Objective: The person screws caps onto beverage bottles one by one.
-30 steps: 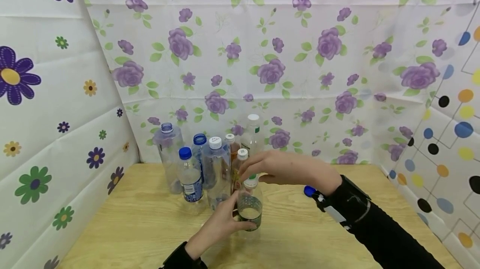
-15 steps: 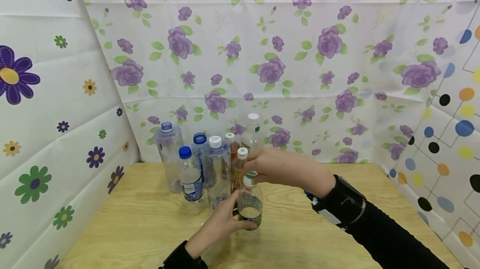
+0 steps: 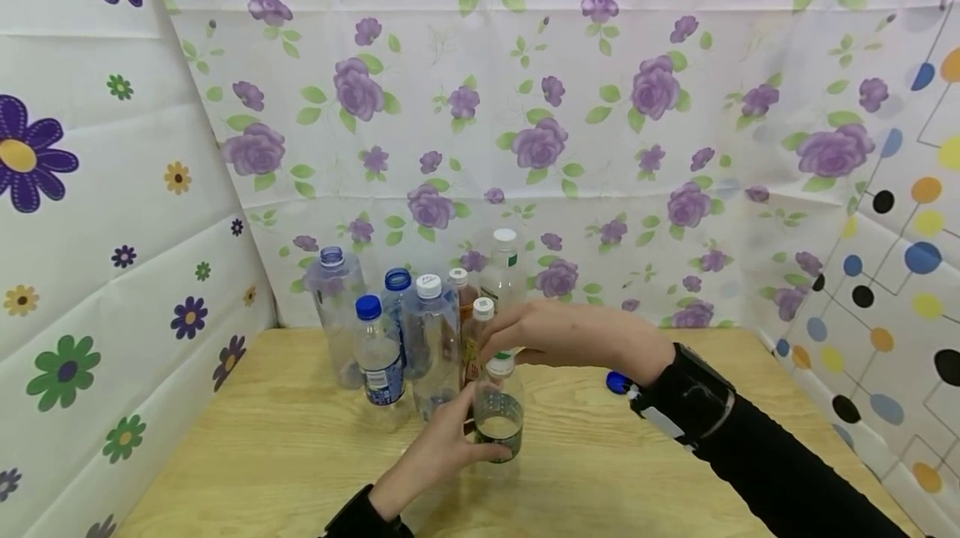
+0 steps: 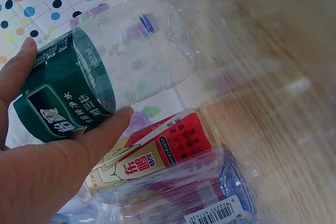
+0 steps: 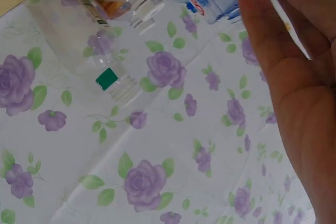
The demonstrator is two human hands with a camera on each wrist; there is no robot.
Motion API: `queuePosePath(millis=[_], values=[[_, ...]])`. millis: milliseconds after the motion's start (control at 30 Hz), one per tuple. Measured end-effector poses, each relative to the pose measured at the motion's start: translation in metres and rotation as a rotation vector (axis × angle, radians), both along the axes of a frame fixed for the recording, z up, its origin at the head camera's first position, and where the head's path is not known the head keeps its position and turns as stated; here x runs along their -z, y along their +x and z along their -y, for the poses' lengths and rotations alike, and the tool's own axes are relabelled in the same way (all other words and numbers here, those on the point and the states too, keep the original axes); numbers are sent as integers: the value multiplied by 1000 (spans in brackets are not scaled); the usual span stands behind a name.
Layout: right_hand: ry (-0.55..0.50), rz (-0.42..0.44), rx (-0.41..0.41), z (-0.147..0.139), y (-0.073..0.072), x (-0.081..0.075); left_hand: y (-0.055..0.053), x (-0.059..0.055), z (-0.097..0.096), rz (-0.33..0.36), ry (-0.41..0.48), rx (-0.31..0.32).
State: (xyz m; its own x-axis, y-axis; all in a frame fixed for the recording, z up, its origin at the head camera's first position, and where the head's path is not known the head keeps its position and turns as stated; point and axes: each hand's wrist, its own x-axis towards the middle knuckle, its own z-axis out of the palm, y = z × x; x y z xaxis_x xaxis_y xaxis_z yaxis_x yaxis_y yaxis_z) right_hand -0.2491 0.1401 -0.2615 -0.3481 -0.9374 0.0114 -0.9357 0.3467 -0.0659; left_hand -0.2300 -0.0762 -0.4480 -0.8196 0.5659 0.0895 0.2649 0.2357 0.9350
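While your left grip (image 3: 442,444) curls round the bottle (image 3: 498,413) at its label (image 4: 63,85), probably to steady it, your right grip (image 3: 558,334) pinches the cap (image 3: 501,364) just above; the other bottles (image 3: 431,346) stand beyond your left grip.

We see wood-grain table (image 3: 592,475) below left fingers (image 3: 487,452) | upright bottles (image 3: 429,346) (some capped) beyond them | blue cap (image 3: 618,382) right of right fingers (image 3: 512,331)
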Motion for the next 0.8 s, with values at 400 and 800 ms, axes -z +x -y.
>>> queuePosePath(millis=[400,800], values=[[75,-127,-7,6,-2,-1,-4,2,2,-20,-28,5],[154,-296,25,11,3,3,-2,4,0,-41,-54,-4]])
